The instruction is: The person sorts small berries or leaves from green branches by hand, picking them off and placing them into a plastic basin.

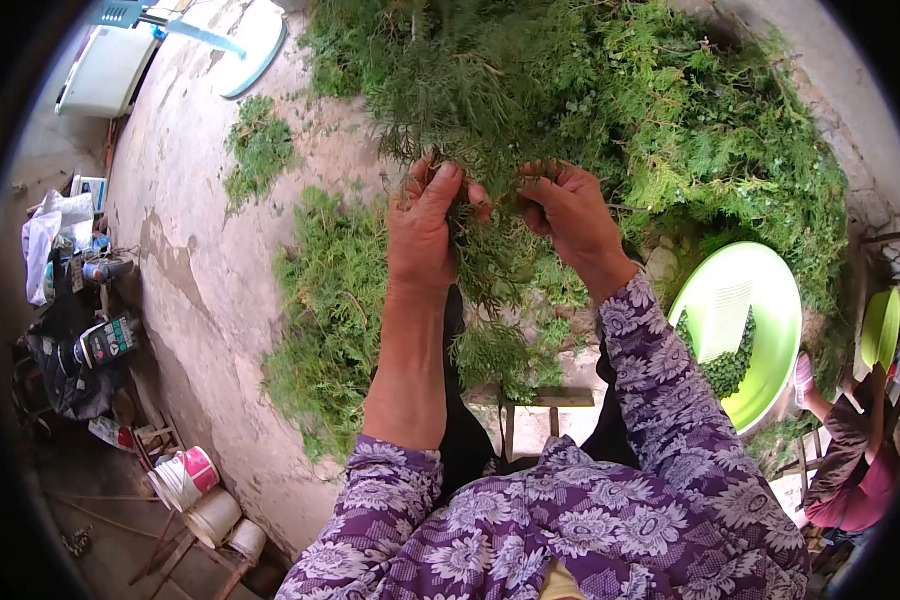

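Note:
My left hand (426, 225) is closed round a leafy green branch (460, 95), its thumb pressed on the stem. To the right of it, my right hand (570, 215) pinches thin sprigs of the same branch between thumb and fingers. Feathery foliage hangs down between the two hands and below them. Beside my right forearm is a lime-green basin (770, 350) with a ribbed washboard part and a heap of small green pieces (727, 372) inside.
A large pile of green branches (720, 130) lies ahead and to the right, with loose foliage (330, 310) on the left. White buckets (213, 517) and bags (55, 235) stand at far left. Another person (860, 470) sits at far right, near a yellow-green container (879, 330).

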Demonstrator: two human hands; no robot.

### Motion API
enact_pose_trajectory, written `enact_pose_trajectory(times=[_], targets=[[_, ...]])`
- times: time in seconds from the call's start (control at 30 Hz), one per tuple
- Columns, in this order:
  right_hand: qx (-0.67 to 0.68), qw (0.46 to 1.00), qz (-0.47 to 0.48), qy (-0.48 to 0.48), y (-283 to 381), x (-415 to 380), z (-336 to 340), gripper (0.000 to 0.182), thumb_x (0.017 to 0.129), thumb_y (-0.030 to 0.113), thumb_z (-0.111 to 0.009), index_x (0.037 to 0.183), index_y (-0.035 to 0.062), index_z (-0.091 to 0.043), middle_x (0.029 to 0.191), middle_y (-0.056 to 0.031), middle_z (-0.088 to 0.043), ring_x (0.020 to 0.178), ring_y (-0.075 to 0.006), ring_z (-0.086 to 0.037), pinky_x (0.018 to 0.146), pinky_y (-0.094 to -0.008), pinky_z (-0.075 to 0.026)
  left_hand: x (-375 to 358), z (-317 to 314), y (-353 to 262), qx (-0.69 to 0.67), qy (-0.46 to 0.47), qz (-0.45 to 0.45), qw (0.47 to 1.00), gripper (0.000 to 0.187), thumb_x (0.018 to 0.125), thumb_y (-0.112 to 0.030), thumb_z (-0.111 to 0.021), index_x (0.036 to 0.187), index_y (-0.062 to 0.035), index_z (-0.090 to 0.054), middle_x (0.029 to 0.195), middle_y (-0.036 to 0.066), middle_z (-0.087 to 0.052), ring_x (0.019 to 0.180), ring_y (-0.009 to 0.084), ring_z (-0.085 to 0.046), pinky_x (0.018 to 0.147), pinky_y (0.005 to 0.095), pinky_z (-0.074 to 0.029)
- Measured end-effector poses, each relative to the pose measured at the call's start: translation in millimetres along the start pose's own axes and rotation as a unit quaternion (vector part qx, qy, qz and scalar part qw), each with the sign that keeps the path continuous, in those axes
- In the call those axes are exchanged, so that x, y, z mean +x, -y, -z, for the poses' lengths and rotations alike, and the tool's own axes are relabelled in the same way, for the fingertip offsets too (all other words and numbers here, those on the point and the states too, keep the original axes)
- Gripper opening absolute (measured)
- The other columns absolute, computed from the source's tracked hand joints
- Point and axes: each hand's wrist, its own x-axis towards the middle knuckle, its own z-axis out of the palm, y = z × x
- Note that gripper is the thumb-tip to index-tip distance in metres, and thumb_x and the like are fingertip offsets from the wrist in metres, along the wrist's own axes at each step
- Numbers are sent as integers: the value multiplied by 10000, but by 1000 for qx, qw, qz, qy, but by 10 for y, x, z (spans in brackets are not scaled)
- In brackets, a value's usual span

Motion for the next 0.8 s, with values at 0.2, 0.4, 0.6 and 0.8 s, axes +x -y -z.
enact_pose_trajectory(times=[0.2, 0.4, 0.6, 0.8], targets=[[-15, 998, 13, -66, 12, 40, -35, 103, 791, 90, -554, 830, 0, -523, 595, -39, -544, 432, -74, -455, 382, -207, -336, -31, -73, 11, 32, -17, 12, 999, 134, 849, -154, -531, 904, -44, -481, 681, 51, -543, 589, 149, -530, 519, 276, -457], [-257, 934, 229, -100, -173, 133, 7, 131, 806, 99, -547, 840, -23, -513, 586, -75, -541, 444, -90, -495, 402, -232, -390, -5, -76, 54, 24, -21, 3, 999, 137, 849, -154, -534, 913, -45, -482, 673, 45, -531, 590, 135, -524, 518, 277, -458], [-91, 983, 69, -144, 102, 224, 345, 94, 807, 93, -537, 863, 19, -522, 627, -41, -541, 459, -101, -511, 396, -223, -397, -21, 63, -52, 18, -4, -3, 1000, 138, 858, -168, -516, 911, -45, -485, 646, 42, -521, 568, 122, -506, 520, 259, -434], [209, 975, -77, 11, 238, 58, 85, 94, 847, 137, -468, 818, 61, -515, 743, -65, -562, 566, -134, -539, 404, -226, -389, 32, 183, -61, 24, 23, -18, 999, 125, 868, -163, -483, 874, -39, -468, 645, 58, -516, 528, 130, -476, 505, 249, -408]])
